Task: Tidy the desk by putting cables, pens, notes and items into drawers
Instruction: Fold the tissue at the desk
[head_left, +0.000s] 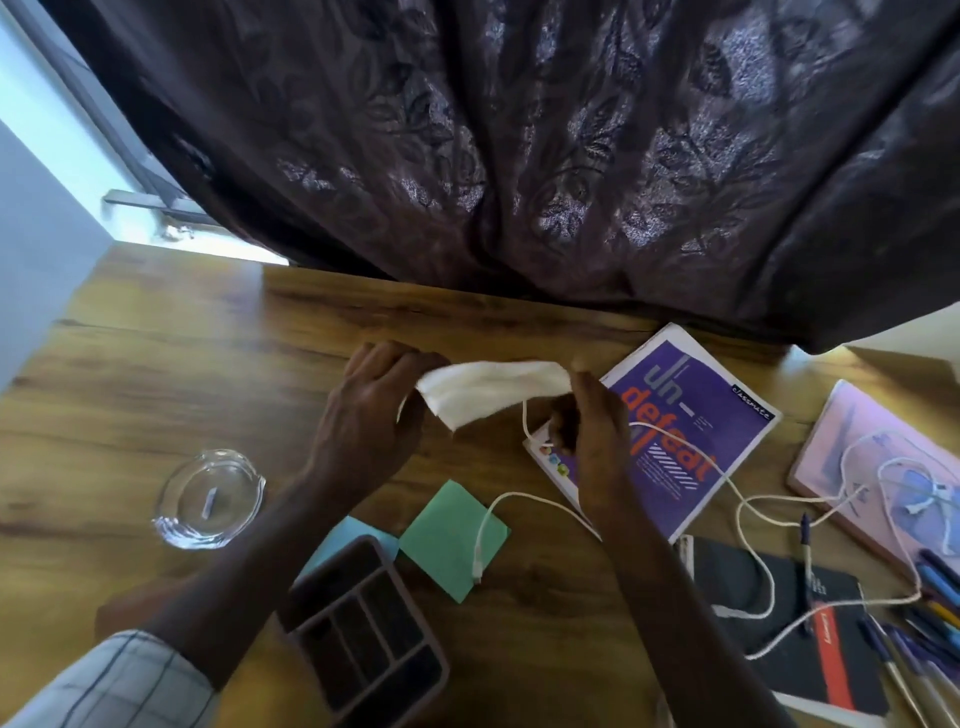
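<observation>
- Left hand (371, 397) pinches the 9 o'clock end of a white cloth (488, 392), its fingers curled over the fold. The right hand (597, 421) pinches the 3 o'clock end, thumb and fingertips closed on the fabric.
- That white cloth is off-white, soft and creased, seemingly doubled over. It hangs above the wooden desk (156, 374) at the middle of the view, one lower corner drooping toward 7 o'clock.
- Its long axis runs from 9 to 3 o'clock, strung between the two hands.
- At 6 o'clock the plug end of a white cable (519, 495) lies on a green note (447, 540), pointing toward 6. The cord wanders off toward 3 o'clock over a purple notebook (691, 395), a black notebook (769, 623) and a pink notebook (852, 447).
- The right forearm hides a stretch of that cable. One strand rises to the right palm, and I cannot tell whether it is gripped.
- A blue note (343, 538) sits half under a divided tray (384, 592) at 7 o'clock.
- Pens (930, 577) at 4 o'clock are cut off by the edge.
</observation>
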